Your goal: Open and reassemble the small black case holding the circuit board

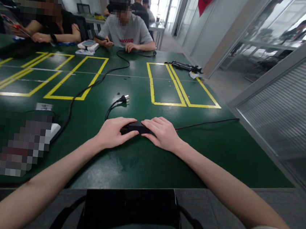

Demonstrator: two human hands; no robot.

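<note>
A black power adapter (138,128) lies on the green table between my two hands. My left hand (116,132) closes round its left end, thumb in front and fingers behind. Its right end is gripped the same way by my right hand (163,134). From behind my left hand a short black cord curves up to a plug (124,99), whose metal prongs point right. A thin black cable (208,124) runs from my right hand toward the table's right edge. Parts of the adapter's ends are hidden under my fingers.
A blurred-out object (24,144) with a white side lies at the left, beside a long black cable (73,102). Yellow tape rectangles (167,104) mark the green table (136,167). A black folded tripod-like item (184,66) lies at the far right. Two people sit across.
</note>
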